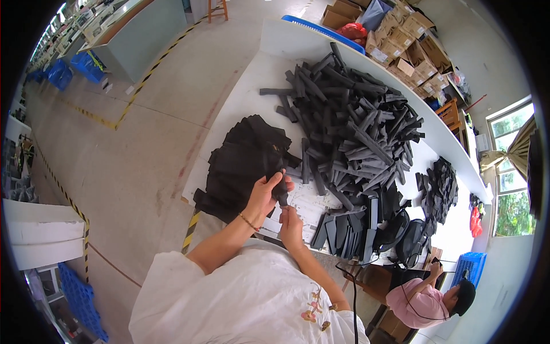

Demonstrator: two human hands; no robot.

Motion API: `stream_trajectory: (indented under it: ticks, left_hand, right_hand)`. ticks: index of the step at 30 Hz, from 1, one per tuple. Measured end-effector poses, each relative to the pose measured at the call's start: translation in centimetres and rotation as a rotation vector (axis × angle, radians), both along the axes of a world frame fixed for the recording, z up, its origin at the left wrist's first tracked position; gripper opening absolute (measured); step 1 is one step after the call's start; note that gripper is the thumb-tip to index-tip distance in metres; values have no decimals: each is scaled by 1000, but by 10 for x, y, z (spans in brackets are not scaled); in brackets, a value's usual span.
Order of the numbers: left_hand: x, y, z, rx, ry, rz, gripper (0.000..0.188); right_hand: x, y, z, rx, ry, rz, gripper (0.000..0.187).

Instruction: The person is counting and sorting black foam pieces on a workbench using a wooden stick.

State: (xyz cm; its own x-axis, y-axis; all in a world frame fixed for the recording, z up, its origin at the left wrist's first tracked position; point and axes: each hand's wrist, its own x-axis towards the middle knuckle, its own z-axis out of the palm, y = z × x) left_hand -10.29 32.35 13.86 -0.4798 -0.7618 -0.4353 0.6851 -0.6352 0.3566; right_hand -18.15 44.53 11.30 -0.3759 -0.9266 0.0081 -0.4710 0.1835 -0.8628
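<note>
My left hand [265,196], with a beaded bracelet at its wrist, is closed around a narrow black fabric piece [281,190] held upright near the table's front edge. Just below, my right hand [291,227] has its fingertips pinched at the lower end of that piece. Behind and left of my hands lies a fanned stack of flat black fabric pieces [234,163]. A large heap of dark grey rolled strips [358,129] covers the table beyond my hands to the right.
Flat dark panels [344,234] and black bags [409,241] lie at the white table's [243,92] right front. Another black pile [440,189] sits farther right. A co-worker in pink [418,301] sits there beside a blue basket [471,267]. Cartons [401,37] stand behind the partition.
</note>
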Motion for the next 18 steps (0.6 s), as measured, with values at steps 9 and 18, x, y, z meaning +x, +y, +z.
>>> stream_trajectory:
  ticks: [9,18]
  left_hand:
    - [-4,-46,-2,-86,-326,190,20]
    - [-25,-45,-8,56,-243,176,47]
  right_hand:
    - [-12,32,24,244,-173,95,16]
    - [-35,71,73,269,48,104,15]
